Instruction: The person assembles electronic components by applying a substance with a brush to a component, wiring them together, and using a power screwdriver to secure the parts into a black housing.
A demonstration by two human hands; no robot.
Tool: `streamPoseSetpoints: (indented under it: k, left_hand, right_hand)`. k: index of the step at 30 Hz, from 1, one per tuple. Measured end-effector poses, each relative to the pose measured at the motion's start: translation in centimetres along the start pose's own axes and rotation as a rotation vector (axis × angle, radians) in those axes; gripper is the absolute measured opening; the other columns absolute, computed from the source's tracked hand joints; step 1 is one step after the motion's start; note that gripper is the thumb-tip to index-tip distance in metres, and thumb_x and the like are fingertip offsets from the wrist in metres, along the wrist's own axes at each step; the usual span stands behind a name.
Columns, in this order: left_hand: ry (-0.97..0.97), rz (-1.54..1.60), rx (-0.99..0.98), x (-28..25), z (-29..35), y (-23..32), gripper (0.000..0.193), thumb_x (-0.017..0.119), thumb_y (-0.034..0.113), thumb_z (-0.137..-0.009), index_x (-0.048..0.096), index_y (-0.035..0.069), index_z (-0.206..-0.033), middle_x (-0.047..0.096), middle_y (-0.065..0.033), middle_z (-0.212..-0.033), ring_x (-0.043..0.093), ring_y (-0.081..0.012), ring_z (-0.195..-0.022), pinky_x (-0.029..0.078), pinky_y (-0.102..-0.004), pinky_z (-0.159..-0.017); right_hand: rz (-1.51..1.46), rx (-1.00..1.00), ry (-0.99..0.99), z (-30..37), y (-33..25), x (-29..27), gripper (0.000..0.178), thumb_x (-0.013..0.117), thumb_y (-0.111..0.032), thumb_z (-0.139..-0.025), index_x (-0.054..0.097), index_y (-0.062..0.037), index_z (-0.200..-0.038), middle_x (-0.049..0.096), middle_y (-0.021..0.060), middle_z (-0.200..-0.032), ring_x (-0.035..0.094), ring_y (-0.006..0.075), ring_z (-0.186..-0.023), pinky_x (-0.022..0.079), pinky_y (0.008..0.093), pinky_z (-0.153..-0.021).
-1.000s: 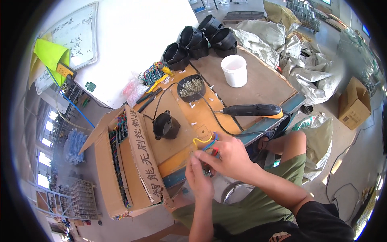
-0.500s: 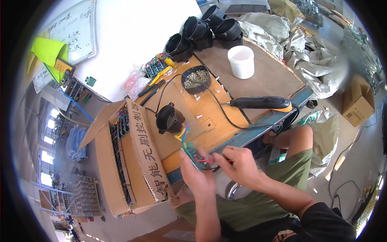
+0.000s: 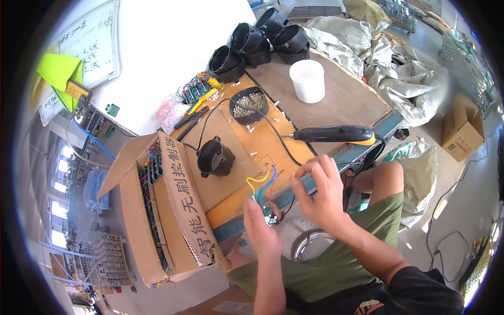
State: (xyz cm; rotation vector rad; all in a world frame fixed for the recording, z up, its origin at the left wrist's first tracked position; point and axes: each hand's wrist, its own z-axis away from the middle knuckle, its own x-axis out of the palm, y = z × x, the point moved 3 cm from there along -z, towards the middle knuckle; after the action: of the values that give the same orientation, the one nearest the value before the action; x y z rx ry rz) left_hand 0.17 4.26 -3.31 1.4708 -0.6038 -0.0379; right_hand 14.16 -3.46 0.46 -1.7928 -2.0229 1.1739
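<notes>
My left hand (image 3: 264, 235) grips a small green circuit board (image 3: 270, 214) in front of the bench edge. Yellow (image 3: 257, 180), blue and red wires stand up from the board, and a dark lead hangs at its right. Raised to the right of the wires, my right hand (image 3: 326, 195) has curved fingers with a gap between thumb and forefinger. Nothing shows in it, and it is apart from the board. On the bench beyond my hands stands a black plastic cup (image 3: 216, 157).
An open carton (image 3: 181, 205) of wired parts stands left. A black bowl (image 3: 248, 105) holds small metal pieces. The black-and-orange power screwdriver (image 3: 336, 134) lies right, its cord crossing the bench. A white bucket (image 3: 307, 81) and stacked black cups (image 3: 247, 44) stand farther back.
My right hand has let go of the red wire and moved up and right, off the board. The left hand still holds the board, whose wires now stand spread apart.
</notes>
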Motion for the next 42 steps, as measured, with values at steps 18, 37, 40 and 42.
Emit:
streamPoseSetpoints:
  k: [18,37,40,42]
  left_hand:
    - [0.111,0.274,0.002,0.1,0.8,0.1,0.041,0.04,0.038,-0.108,0.054,0.001,-0.12,0.058,-0.0055,-0.099,0.054,-0.0166,-0.087,0.045,-0.0324,-0.077]
    - [0.068,0.379,-0.087,-0.2,2.2,2.7,0.045,0.039,0.04,-0.108,0.056,0.0,-0.121,0.063,-0.0091,-0.101,0.061,-0.018,-0.088,0.049,-0.032,-0.071]
    - [-0.001,0.435,-0.096,-1.3,1.7,2.8,0.046,0.039,0.039,-0.108,0.057,-0.001,-0.121,0.064,-0.0096,-0.1,0.061,-0.0193,-0.087,0.049,-0.0325,-0.073]
    - [-0.022,0.254,0.005,-1.6,1.3,3.0,0.046,0.039,0.038,-0.108,0.058,-0.002,-0.12,0.064,-0.0098,-0.102,0.062,-0.0193,-0.089,0.05,-0.0317,-0.077]
  right_hand:
    - [-0.561,0.757,-0.464,3.4,2.1,2.9,0.025,0.081,-0.023,-0.08,0.075,0.0013,-0.083,0.067,0.0113,-0.069,0.053,0.0131,-0.058,0.045,0.032,-0.056]
    - [-0.325,-0.075,-0.438,-0.7,-3.5,0.5,0.023,0.072,-0.025,-0.086,0.06,-0.0074,-0.076,0.058,0.0084,-0.067,0.059,0.0296,-0.06,0.045,0.0397,-0.052]
    - [-0.243,-0.22,-0.417,-1.5,-3.7,-0.6,0.026,0.074,-0.032,-0.085,0.063,-0.0078,-0.086,0.057,0.0067,-0.073,0.056,0.0274,-0.069,0.043,0.0397,-0.064]
    - [-0.171,-0.248,-0.198,-2.5,-4.7,-0.8,0.03,0.077,-0.033,-0.082,0.063,-0.0072,-0.085,0.055,0.005,-0.071,0.053,0.0272,-0.069,0.041,0.0407,-0.069]
